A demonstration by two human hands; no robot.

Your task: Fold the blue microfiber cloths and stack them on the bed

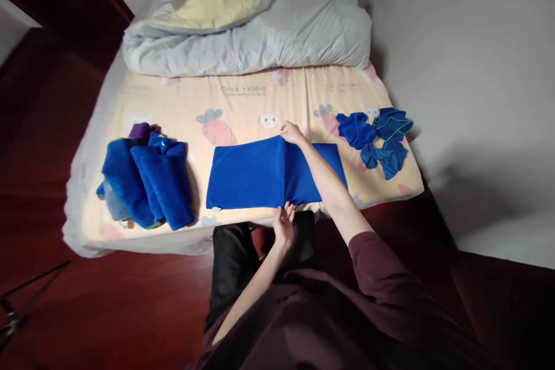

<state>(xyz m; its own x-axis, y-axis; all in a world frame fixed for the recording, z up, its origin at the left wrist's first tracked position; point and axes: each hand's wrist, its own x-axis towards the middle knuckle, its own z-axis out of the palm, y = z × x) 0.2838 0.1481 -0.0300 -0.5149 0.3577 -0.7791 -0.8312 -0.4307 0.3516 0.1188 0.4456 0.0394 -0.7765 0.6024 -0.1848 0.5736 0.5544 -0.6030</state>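
Observation:
A blue cloth (pixel 247 173) lies spread as a long rectangle near the front edge of the bed, with a raised crease across its middle. At the far end of that crease, my right hand (pixel 292 132) pinches the cloth's far edge. My left hand (pixel 284 224) is at the near end of the crease, its fingers on the near edge, thumb and fingertips gripping it. A small white tag shows at the cloth's near left corner. My right forearm passes over the right part of the cloth.
Folded blue cloths (pixel 160 179) with a purple one (pixel 141 130) lie at the left of the bed (pixel 243 110). Several crumpled blue cloths (pixel 358 130) lie at the right. A grey quilt (pixel 321 29) is bunched at the back. A wall (pixel 468 81) stands on the right.

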